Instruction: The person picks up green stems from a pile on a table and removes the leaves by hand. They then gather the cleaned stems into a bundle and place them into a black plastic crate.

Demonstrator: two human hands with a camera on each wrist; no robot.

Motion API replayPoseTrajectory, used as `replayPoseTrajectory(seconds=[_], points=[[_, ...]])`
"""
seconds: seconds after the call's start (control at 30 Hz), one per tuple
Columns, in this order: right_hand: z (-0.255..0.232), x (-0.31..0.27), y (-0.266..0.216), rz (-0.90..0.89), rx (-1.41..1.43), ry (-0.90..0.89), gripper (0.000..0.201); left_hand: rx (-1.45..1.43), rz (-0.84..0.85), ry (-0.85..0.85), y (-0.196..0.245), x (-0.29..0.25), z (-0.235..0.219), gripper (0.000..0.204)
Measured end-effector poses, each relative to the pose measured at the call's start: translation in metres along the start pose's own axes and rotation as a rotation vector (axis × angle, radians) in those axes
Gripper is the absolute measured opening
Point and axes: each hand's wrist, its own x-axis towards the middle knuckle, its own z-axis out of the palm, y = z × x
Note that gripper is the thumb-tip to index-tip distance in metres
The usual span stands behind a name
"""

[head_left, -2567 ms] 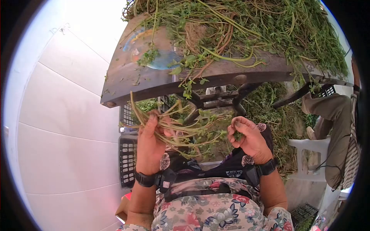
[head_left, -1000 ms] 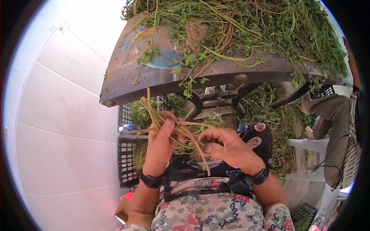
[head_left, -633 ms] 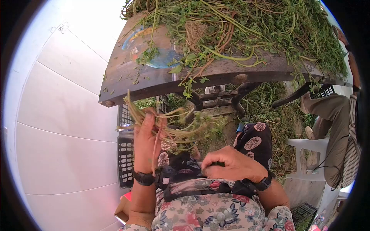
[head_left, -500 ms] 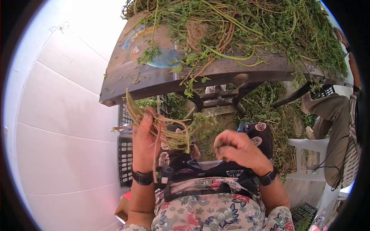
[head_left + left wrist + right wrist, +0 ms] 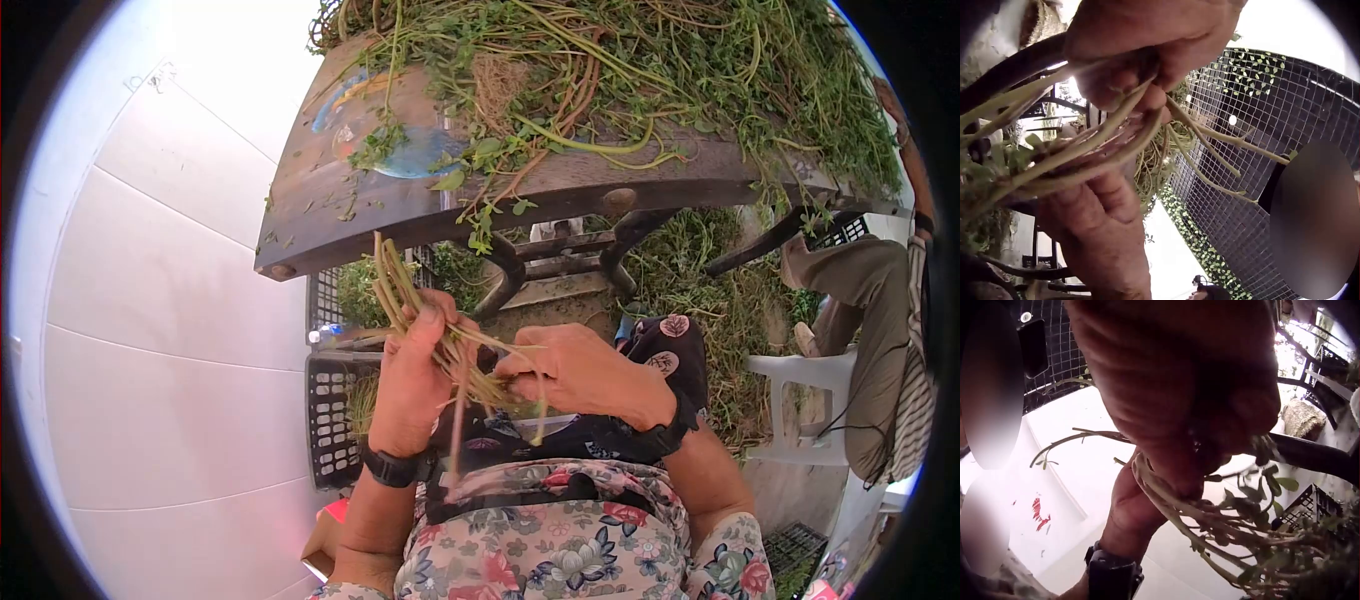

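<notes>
Wooden table (image 5: 325, 205) beyond the stems (image 5: 468, 360)

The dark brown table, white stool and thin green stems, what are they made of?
Dark brown curved table: probably wood, slightly shiny, with grain streaks. White stool: likely smooth plastic; seat and legs seem one piece. Thin green stems: plant, fairly dull, leaves attached.

Yellow-green stems (image 5: 391, 280) against your flowered blouse (image 5: 560, 550)
You have one dull pink stem (image 5: 459, 418) among the yellow-green; your blouse is pale pink with red and blue-grey flowers, your trousers (image 5: 648, 342) black with pinkish tree-patterned ovals, your wristbands (image 5: 392, 468) black. The counter (image 5: 322, 190) is brown with blue and orange patches, the leafy heap (image 5: 720, 80) green, the stool (image 5: 800, 370) white.
</notes>
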Motion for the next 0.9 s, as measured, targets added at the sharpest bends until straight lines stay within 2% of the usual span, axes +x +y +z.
replayPoseTrajectory(seconds=[0.03,0.2,0.33,0.53,0.57,0.63,0.73,0.83,0.9], points=[[-0.002,0.001,0.001,-0.002,-0.018,0.035,0.018,0.003,0.007,-0.057,-0.002,0.002,-0.004,0.024],[-0.029,-0.007,-0.010,0.067,-0.167,0.164,0.013,0.047,-0.035,-0.042,-0.001,-0.001,-0.011,0.023],[-0.032,-0.020,-0.012,0.192,-0.247,0.037,0.012,0.077,-0.026,0.068,0.003,-0.001,-0.012,0.023],[-0.010,-0.040,0.001,0.249,-0.063,0.056,0.014,0.034,-0.002,-0.034,0.015,0.002,-0.029,0.025],[-0.009,-0.040,0.002,0.253,-0.044,0.093,0.014,0.006,0.023,0.037,0.012,0.002,-0.026,0.025],[-0.008,-0.039,0.002,0.263,-0.008,0.170,0.015,0.046,0.059,0.063,0.011,0.000,-0.018,0.026],[-0.001,-0.034,0.020,0.386,0.157,0.419,0.012,0.056,0.067,0.063,0.008,-0.001,-0.009,0.027],[-0.018,-0.042,0.038,0.580,0.952,0.700,0.011,0.026,0.059,-0.007,0.017,-0.003,-0.016,0.029],[-0.025,-0.047,0.044,0.551,1.165,0.753,0.011,0.018,0.070,-0.037,0.025,-0.004,-0.015,0.029]])
